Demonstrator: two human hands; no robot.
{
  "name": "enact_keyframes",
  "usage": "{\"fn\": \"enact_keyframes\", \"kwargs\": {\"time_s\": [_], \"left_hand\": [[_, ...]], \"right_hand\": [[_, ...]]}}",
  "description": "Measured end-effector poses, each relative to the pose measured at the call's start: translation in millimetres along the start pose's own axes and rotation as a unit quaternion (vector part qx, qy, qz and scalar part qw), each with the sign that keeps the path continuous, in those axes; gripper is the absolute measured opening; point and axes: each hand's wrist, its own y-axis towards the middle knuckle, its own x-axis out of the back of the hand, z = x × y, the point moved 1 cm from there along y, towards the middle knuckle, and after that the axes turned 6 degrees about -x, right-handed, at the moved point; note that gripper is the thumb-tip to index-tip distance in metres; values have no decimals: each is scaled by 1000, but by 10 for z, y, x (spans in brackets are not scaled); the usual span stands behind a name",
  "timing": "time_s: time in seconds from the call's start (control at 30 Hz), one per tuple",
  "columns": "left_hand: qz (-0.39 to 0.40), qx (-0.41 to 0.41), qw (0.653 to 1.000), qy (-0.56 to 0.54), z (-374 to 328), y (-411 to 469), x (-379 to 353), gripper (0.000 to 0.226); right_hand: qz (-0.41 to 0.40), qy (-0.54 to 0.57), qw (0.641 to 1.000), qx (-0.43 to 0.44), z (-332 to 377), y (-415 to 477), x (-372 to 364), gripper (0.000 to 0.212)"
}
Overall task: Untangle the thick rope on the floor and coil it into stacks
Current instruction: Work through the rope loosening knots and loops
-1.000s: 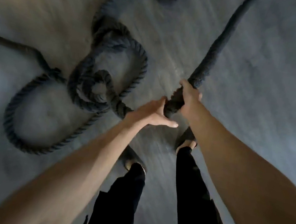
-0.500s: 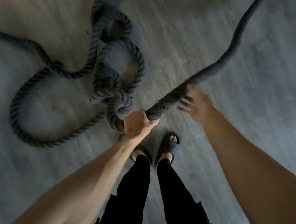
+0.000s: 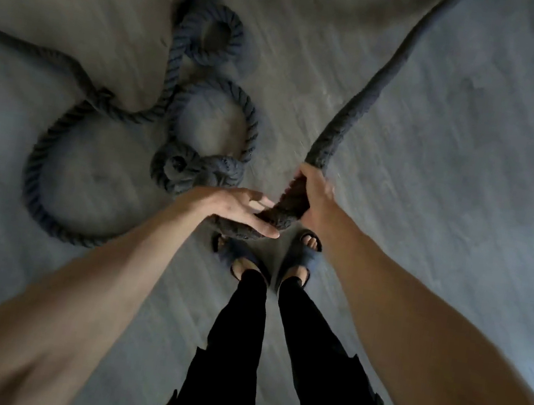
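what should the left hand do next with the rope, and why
Likely close the left hand round the rope where it bends beside the right hand. The right hand grips the rope, but the left lies flat and open against it, and the knot sits on the floor just beyond, so both hands need a hold before working it loose.

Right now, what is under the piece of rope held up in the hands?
Below the held rope stand two feet in dark sandals on the grey floor. Rope and left hand partly hide the left sandal's front. The right hand grips the rope.
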Motion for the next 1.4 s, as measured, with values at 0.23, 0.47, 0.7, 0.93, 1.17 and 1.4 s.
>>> {"fn": "enact_keyframes", "kwargs": {"time_s": [0.23, 0.47, 0.7, 0.93, 1.17, 1.4], "left_hand": [[74, 52, 976, 197, -96, 55, -109, 80], [-316, 75, 946, 0, 114, 98, -867, 62], [-360, 158, 908, -146, 568, 305, -1498, 69], [-220, -80, 951, -200, 1450, -347, -1333, 59], [-117, -136, 904, 388, 2062, -857, -1031, 57], [-335, -35, 916, 219, 2195, -1063, -1594, 68]], "right_hand": [[72, -57, 995, -26, 409, -103, 459, 22], [46, 44, 998, 8, -83, -13, 670, 49], [12, 1, 1000, -24, -1206, -65, 44, 60], [-70, 62, 995, 28, -1713, -338, -435, 26], [71, 46, 996, -1, -1751, -652, -432, 33], [76, 200, 972, 92, -2036, -749, -67, 52]]}}
